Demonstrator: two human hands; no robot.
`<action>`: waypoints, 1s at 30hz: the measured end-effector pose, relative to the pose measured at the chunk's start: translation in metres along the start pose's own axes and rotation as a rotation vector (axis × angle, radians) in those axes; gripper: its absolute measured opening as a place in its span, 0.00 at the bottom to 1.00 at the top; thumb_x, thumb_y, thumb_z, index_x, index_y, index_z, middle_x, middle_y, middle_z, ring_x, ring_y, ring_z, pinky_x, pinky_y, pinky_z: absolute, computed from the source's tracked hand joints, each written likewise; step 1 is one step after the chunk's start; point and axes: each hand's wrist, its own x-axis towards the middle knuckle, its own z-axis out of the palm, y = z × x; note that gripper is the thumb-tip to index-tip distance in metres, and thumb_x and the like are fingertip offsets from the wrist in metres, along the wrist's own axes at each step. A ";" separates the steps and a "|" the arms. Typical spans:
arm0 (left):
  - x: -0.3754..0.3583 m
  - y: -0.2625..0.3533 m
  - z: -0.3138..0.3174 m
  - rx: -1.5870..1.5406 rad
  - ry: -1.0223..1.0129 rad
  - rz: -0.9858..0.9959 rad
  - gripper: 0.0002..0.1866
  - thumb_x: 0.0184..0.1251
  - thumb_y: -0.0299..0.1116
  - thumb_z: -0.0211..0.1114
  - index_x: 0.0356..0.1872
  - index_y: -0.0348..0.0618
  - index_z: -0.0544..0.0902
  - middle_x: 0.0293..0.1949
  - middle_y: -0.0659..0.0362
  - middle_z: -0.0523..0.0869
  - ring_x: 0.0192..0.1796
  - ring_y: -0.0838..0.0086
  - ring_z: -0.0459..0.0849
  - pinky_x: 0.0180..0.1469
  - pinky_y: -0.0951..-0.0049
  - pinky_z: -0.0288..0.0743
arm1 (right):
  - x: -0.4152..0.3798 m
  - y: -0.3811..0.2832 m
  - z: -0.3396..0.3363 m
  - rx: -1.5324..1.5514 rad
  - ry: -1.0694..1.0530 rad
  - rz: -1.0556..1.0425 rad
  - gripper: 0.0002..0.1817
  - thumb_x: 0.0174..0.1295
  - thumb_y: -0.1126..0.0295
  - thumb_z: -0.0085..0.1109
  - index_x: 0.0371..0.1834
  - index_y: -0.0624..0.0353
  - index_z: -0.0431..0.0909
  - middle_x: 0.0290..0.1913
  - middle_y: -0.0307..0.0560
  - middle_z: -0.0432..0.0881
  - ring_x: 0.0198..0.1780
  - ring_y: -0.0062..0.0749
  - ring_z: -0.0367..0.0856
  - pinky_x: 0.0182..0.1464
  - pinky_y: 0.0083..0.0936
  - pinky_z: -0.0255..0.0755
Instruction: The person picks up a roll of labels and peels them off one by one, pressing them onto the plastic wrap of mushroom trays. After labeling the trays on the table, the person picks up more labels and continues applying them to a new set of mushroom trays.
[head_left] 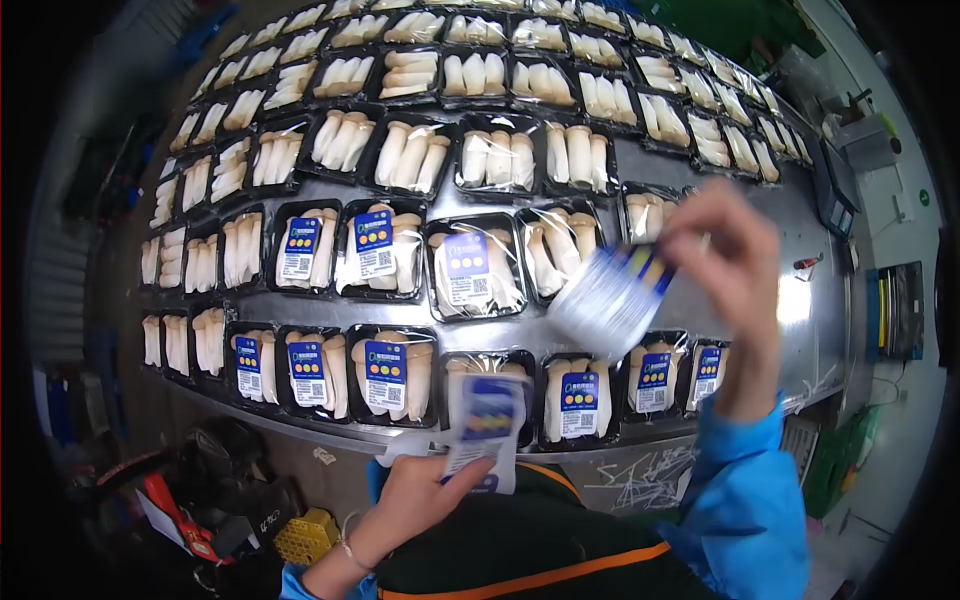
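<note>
"Hands first, please: how is the left one posed?"

"The left hand (415, 505) is low, in front of the person's dark clothing with orange trim (520, 575). Its forearm slants up from the bottom edge, with a thin band (346, 550) round the wrist. The thumb lies across the lower part of what looks like a bundle of labels (488, 425), blue and white, gripped and upright."

"And the right?"

"The right hand (718, 250) is higher, over the table (795, 240). The forearm stands nearly vertical out of a bright blue sleeve (750, 480), and the hand bends inward. Its fingertips pinch a single label (610, 300) near the top right corner, so it hangs tilted. Both are blurred."

"Is that label touching anything?"

"I cannot tell. It overlaps the lower edge of a wrapped mushroom tray (563, 245) in the second row, whose visible part shows plain film."

"What lies around?"

"Rows of similar black trays cover much of the metal table. Several in the two nearest rows bear labels, such as the labelled tray (473, 270) left of the plain one."
</note>
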 end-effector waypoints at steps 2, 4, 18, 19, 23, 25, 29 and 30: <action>-0.002 0.008 -0.010 -0.302 -0.062 -0.323 0.11 0.58 0.34 0.65 0.38 0.39 0.84 0.33 0.60 0.86 0.37 0.81 0.83 0.40 0.80 0.75 | 0.034 0.061 -0.009 0.028 -0.260 0.033 0.14 0.47 0.79 0.57 0.39 0.62 0.71 0.35 0.45 0.75 0.38 0.29 0.77 0.42 0.22 0.72; 0.010 0.033 -0.023 -0.622 -0.036 -0.115 0.26 0.54 0.25 0.67 0.56 0.35 0.71 0.41 0.56 0.83 0.41 0.76 0.82 0.45 0.75 0.75 | 0.052 0.104 0.029 -0.209 -0.598 0.169 0.18 0.44 0.74 0.59 0.42 0.58 0.71 0.38 0.49 0.75 0.42 0.37 0.75 0.47 0.29 0.70; 0.012 0.070 -0.030 -0.052 0.107 0.214 0.13 0.57 0.21 0.61 0.44 0.37 0.79 0.34 0.48 0.84 0.29 0.74 0.85 0.31 0.80 0.76 | -0.034 0.118 0.100 -0.038 -0.193 0.306 0.22 0.51 0.69 0.63 0.51 0.60 0.74 0.51 0.51 0.76 0.50 0.45 0.75 0.53 0.32 0.68; 0.017 0.073 -0.030 -0.048 0.101 0.225 0.13 0.57 0.21 0.61 0.44 0.37 0.79 0.34 0.48 0.84 0.29 0.74 0.85 0.31 0.80 0.76 | -0.035 0.065 0.088 0.309 -0.159 0.368 0.23 0.51 0.66 0.64 0.52 0.60 0.73 0.50 0.49 0.78 0.49 0.39 0.78 0.51 0.30 0.70; 0.037 0.077 -0.011 0.064 0.103 0.506 0.10 0.56 0.27 0.65 0.39 0.38 0.81 0.27 0.52 0.84 0.23 0.72 0.83 0.24 0.77 0.73 | -0.061 -0.038 0.052 0.334 -0.340 0.036 0.21 0.39 0.75 0.72 0.41 0.62 0.80 0.41 0.48 0.80 0.45 0.35 0.78 0.52 0.29 0.71; 0.046 0.079 0.001 0.022 -0.062 0.289 0.07 0.56 0.28 0.66 0.35 0.39 0.82 0.24 0.54 0.83 0.20 0.74 0.81 0.22 0.76 0.72 | -0.063 -0.026 0.037 0.334 -0.332 0.073 0.12 0.44 0.76 0.69 0.35 0.62 0.82 0.37 0.48 0.80 0.42 0.37 0.79 0.51 0.30 0.72; 0.045 0.054 0.028 0.134 -0.265 0.146 0.09 0.58 0.35 0.65 0.32 0.39 0.81 0.19 0.53 0.80 0.19 0.72 0.80 0.22 0.73 0.71 | -0.063 -0.007 0.006 0.152 -0.303 -0.091 0.07 0.48 0.74 0.65 0.30 0.63 0.82 0.29 0.47 0.78 0.34 0.37 0.80 0.42 0.27 0.74; 0.044 0.049 0.030 0.043 -0.374 0.107 0.11 0.59 0.37 0.64 0.35 0.39 0.82 0.19 0.53 0.81 0.20 0.69 0.81 0.23 0.73 0.72 | -0.061 0.004 -0.012 0.084 -0.243 -0.132 0.05 0.49 0.73 0.64 0.28 0.63 0.82 0.27 0.46 0.77 0.32 0.36 0.80 0.40 0.26 0.74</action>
